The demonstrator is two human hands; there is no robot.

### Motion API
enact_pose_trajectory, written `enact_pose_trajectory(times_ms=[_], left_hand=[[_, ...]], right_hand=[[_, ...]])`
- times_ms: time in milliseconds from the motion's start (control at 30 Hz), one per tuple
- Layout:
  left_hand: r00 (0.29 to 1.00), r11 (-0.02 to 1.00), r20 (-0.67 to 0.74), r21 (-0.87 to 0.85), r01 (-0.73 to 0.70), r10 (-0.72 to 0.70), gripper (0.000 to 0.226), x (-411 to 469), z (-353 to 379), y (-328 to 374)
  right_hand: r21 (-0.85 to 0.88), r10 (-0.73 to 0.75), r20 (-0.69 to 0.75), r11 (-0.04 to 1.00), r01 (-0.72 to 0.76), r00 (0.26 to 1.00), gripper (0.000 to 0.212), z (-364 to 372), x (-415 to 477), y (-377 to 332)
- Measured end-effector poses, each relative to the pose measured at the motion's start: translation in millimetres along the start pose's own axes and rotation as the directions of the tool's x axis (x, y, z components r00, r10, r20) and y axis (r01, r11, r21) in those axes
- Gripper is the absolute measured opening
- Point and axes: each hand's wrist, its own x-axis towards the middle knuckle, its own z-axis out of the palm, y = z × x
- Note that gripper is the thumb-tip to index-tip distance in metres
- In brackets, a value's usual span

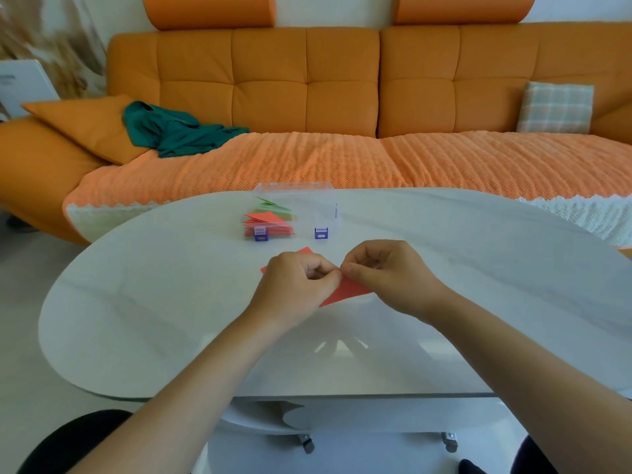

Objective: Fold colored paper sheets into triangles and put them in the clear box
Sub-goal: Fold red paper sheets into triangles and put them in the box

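**Mid-fold: red sheet pinched by both hands, box waiting beyond them**

Reading my feed left to right. The left hand point(297, 278) is low over the table point(136, 302) with its fingers curled. Its thumb and forefinger pinch the red sheet point(347, 290) right where the two hands meet. One red corner pokes out past its knuckles on the far side.

The sheet runs under both hands, and a pointed flap shows on the near side between the wrists.

The right hand point(386, 271) mirrors the left, fingers curled, nipping the same spot with its fingertips against the left's. Both hands are grasping the paper and neither is free.

Step, as I read it: a corner-to-corner fold with the corners being lined up. The hands hide the fold line, so I can't tell whether a crease is pressed yet.

The clear box point(328, 203) sits beyond the hands, a little toward the left-hand side and well apart from the fingers. Folded triangles point(270, 218), red and green, are piled in its left part. Two purple latches point(321, 233) are on the wall facing me.

Next move, my call:
- Pin the matched corners with one hand.
- Run the other along the fold to flatten it into a clean triangle.
- Carry it forward over the box's near wall and drop it on the pile.

The paper is thin and the tabletop glossy, so the corners could slip while the crease is pressed.
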Motion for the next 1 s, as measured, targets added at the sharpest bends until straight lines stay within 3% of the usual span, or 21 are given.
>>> enact_pose_trajectory(times_ms=[133, 233, 400, 533, 633, 800, 1000], left_hand=[[0.997, 0.998, 0.046, -0.021, 0.062, -0.061, 0.016, 2, -3, -1], [0.985, 0.986, 0.111, -0.088, 0.139, -0.129, 0.02, 5, -10, 1], [0.979, 0.988, 0.141, 0.068, 0.137, -0.145, 0.02, 5, -23, -9], [0.999, 0.998, -0.001, 0.037, 0.046, -0.046, 0.008, 7, -22, -9], [0.998, 0.998, 0.049, -0.044, 0.041, -0.038, 0.018, 11, -16, -6], [0.999, 0.983, 0.038, -0.18, 0.038, -0.032, 0.01, 19, -19, -4], [0.996, 0.985, 0.09, -0.168, 0.043, -0.029, 0.012, 34, -38, -8]], right_hand=[[0.087, 0.054, -0.007, 0.995, -0.053, 0.999, 0.017, 2, 1, 1], [0.214, 0.106, -0.12, 0.974, -0.079, 0.987, 0.018, -3, 7, 4], [0.266, 0.191, -0.282, 0.957, -0.114, 0.94, 0.016, -22, 14, 7], [0.241, 0.185, -0.213, 0.961, -0.132, 0.959, 0.014, -14, 10, 5], [0.235, 0.162, -0.185, 0.965, -0.117, 0.969, 0.015, 1, 10, 2], [0.267, 0.135, -0.15, 0.959, -0.091, 0.979, 0.01, 10, 12, -7], [0.194, 0.159, -0.134, 0.972, -0.131, 0.978, 0.007, 8, 21, -9]])
